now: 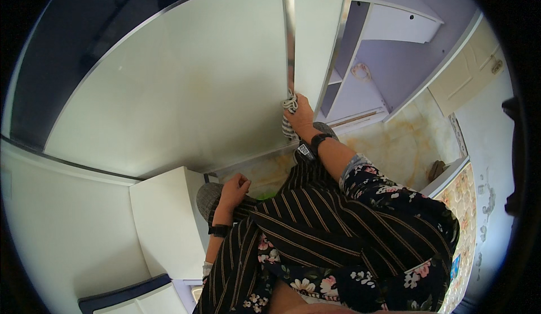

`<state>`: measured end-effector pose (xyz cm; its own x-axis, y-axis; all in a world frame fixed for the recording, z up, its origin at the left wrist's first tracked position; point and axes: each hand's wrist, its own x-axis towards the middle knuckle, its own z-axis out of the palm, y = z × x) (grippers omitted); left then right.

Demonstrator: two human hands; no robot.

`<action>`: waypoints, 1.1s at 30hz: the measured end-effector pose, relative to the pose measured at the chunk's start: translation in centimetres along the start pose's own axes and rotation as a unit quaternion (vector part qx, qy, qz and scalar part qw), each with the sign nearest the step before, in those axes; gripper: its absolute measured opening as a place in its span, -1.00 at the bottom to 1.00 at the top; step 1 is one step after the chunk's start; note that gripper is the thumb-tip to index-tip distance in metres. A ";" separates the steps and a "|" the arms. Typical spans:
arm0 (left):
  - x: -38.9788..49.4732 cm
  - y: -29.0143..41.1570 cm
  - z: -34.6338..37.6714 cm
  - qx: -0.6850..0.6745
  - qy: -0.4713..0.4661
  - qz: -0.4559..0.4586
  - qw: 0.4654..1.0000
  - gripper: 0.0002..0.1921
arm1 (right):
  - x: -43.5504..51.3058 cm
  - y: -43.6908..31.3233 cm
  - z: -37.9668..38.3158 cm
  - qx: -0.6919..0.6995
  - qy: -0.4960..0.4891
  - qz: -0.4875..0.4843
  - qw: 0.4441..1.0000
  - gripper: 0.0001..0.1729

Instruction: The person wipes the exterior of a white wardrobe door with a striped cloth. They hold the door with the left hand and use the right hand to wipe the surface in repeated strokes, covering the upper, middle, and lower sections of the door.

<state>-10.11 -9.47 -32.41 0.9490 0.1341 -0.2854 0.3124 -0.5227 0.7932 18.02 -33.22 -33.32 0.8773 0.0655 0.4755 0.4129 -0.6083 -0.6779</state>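
My right hand (pixel 301 113) grips a bunched striped cloth (pixel 288 126) against the shiny metal edge strip (pixel 290 30) of a pale sliding wardrobe door (pixel 181 85). The cloth sits low on the strip, just above the floor track. Loosely curled, my left hand (pixel 234 189) is beside my left knee and holds nothing that I can see. A second pale door panel (pixel 319 39) lies right of the strip.
To the right stands an open lilac wardrobe compartment (pixel 372 85) with shelves and a small ring-shaped item (pixel 361 72) inside. A white cabinet (pixel 165 216) is close on my left. A patterned bed or bench edge (pixel 458 204) lies at right, above marbled floor tiles (pixel 389 153).
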 end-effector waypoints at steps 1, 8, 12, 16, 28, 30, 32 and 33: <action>0.0 0.0 0.1 0.000 0.003 0.010 1.000 -0.74 | -0.1 0.4 0.3 0.003 -0.006 0.003 1.000 -0.18; 0.3 -0.3 0.2 -0.010 -0.003 0.001 1.000 -0.75 | -1.1 1.4 1.2 -0.009 0.002 -0.010 1.000 -0.24; 0.2 -0.1 0.2 -0.018 -0.007 -0.015 1.000 -0.74 | -1.4 1.8 1.5 -0.023 -0.041 0.037 0.998 -0.25; 0.0 0.2 -0.1 -0.020 0.005 0.013 1.000 -0.74 | -1.5 2.4 1.5 -0.024 -0.060 0.042 0.997 -0.31; 0.5 -1.0 0.2 -0.036 -0.002 0.015 0.999 -0.74 | 5.2 -5.1 -10.0 0.208 -0.004 0.048 0.977 -0.44; 0.5 -1.1 0.2 -0.044 -0.011 0.007 0.999 -0.74 | 8.3 -7.8 -13.4 0.258 0.039 -0.005 0.965 -0.44; 0.5 -1.2 0.2 -0.025 -0.004 0.024 0.999 -0.74 | 11.5 -10.3 -17.0 0.296 0.079 -0.052 0.950 -0.44; 0.5 -1.2 0.2 -0.029 -0.012 0.003 0.999 -0.74 | 13.1 -11.6 -18.7 0.293 0.103 -0.078 0.947 -0.45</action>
<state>-10.03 -8.96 -33.61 0.9500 0.1106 -0.2919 0.3086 -0.4730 0.8252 20.18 -40.13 -8.71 0.7527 -0.0737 0.6542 0.6518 -0.0563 -0.7563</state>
